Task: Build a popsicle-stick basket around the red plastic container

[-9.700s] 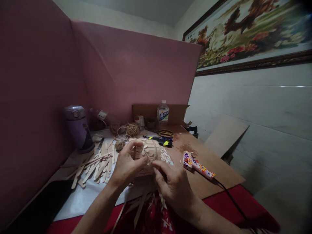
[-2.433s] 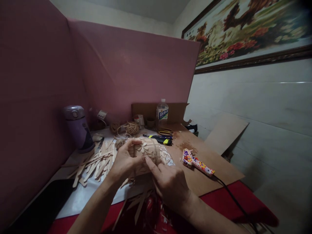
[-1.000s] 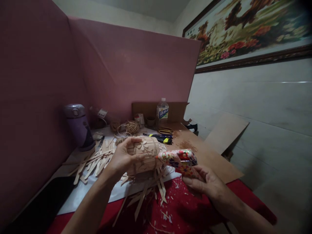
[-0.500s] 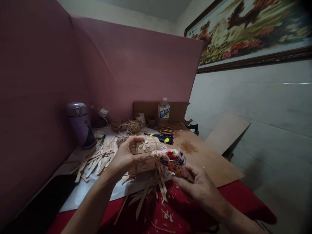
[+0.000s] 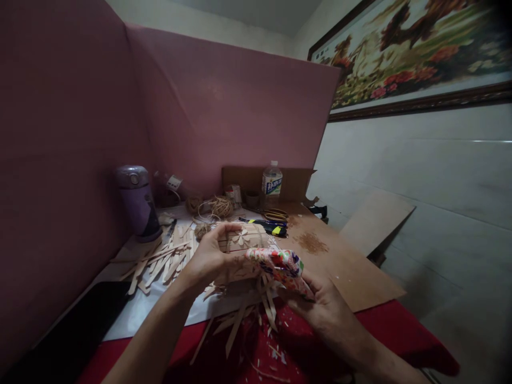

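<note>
My left hand [image 5: 210, 253] is closed around a rounded piece made of pale wooden craft sticks [image 5: 250, 234], with twine round it and a small wooden flower [image 5: 241, 238] on its top. In my right hand [image 5: 322, 304] is a glue gun [image 5: 282, 261] with a bright floral pattern, gripped by its handle. Its front end points left at the craft-stick piece, close to my left thumb; whether it touches cannot be made out. The lower part of the stick piece is partly hidden by my left hand and the glue gun.
Loose craft sticks [image 5: 160, 264] lie to the left, with a purple flask [image 5: 138, 205] behind them. Twine balls [image 5: 221, 206], scissors [image 5: 276, 214], a black-and-yellow cutter [image 5: 272, 228] and a plastic bottle [image 5: 272, 181] stand further back. Scraps litter the red cloth [image 5: 384, 330]. A brown board [image 5: 344, 261] lies right.
The whole view has shifted slightly, so things sit a little further right. My right hand has turned slightly, and its thumb is now less visible. Both holds stay the same.
</note>
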Demonstrator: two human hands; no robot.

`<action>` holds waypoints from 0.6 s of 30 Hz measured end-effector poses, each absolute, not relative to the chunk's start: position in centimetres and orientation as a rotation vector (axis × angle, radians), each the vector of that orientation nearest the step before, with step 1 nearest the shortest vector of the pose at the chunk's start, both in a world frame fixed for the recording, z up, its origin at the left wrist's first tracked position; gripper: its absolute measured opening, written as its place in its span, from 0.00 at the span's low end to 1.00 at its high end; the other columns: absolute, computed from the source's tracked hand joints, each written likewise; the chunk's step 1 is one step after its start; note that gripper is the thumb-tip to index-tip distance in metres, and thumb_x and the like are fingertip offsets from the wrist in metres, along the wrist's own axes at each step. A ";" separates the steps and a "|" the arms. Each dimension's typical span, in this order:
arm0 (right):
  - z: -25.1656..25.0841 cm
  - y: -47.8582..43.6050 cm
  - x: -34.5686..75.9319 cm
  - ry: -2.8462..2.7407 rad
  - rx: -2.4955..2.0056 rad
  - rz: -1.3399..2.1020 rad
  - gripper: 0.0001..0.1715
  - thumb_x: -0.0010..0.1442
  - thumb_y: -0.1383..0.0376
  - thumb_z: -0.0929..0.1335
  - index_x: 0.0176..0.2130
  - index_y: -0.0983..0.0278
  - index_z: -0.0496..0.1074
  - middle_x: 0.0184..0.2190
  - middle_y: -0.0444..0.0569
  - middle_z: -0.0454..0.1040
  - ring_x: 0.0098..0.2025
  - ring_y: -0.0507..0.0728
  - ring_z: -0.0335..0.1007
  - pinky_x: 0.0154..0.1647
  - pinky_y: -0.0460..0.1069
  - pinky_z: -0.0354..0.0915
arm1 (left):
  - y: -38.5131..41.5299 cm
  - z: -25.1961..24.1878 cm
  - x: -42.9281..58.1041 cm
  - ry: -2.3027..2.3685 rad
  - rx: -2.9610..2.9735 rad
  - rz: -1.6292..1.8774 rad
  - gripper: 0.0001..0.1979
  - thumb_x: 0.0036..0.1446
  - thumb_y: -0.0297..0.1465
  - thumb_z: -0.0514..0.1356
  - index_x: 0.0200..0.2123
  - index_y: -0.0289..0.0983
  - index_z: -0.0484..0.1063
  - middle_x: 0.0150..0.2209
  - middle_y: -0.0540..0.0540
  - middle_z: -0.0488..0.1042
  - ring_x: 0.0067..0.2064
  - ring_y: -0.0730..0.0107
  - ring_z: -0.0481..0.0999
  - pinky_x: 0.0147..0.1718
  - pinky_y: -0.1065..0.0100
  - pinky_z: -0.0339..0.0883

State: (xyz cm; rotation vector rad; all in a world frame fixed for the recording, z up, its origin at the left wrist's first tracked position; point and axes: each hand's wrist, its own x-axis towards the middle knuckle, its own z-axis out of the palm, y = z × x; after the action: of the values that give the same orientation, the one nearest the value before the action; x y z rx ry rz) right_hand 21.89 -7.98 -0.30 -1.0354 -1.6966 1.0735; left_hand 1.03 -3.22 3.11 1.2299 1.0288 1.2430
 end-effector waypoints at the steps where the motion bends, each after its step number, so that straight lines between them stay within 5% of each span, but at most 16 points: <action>1: -0.3 -8.0 21.9 -1.693 -1.035 1.066 0.07 0.56 0.61 0.68 0.31 0.63 0.72 0.29 0.46 0.74 0.34 0.56 0.69 0.41 0.51 0.68 | -3.2 3.1 1.0 1.024 1.217 1.249 0.32 0.26 0.23 0.72 0.41 0.35 0.69 0.37 0.44 0.76 0.36 0.66 0.76 0.37 0.66 0.70; 6: -0.1 -8.0 21.8 -1.659 -1.009 1.126 0.11 0.52 0.67 0.67 0.39 0.63 0.74 0.35 0.48 0.77 0.39 0.58 0.72 0.44 0.52 0.68 | -3.2 3.2 1.1 1.026 1.206 1.254 0.32 0.26 0.22 0.72 0.41 0.34 0.68 0.36 0.46 0.76 0.35 0.67 0.76 0.38 0.65 0.69; 12: -0.4 -7.9 22.1 -1.628 -1.086 1.127 0.04 0.50 0.65 0.69 0.30 0.64 0.72 0.28 0.47 0.75 0.34 0.57 0.71 0.37 0.49 0.67 | -3.2 3.2 1.1 1.037 1.224 1.251 0.32 0.26 0.22 0.71 0.42 0.34 0.68 0.37 0.45 0.76 0.36 0.67 0.75 0.39 0.65 0.69; 18: -0.6 -7.8 22.0 -1.630 -1.028 1.148 0.06 0.51 0.65 0.67 0.32 0.63 0.72 0.30 0.47 0.76 0.35 0.56 0.71 0.40 0.51 0.68 | -3.3 3.1 1.2 1.023 1.233 1.262 0.31 0.28 0.24 0.72 0.40 0.35 0.69 0.37 0.45 0.76 0.35 0.67 0.75 0.39 0.65 0.69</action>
State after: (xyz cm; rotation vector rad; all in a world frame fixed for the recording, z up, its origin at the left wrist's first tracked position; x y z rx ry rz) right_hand 21.97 -7.84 -0.57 -1.0275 -1.6303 1.1480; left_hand 1.17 -3.29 3.14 1.2334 1.0231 1.2618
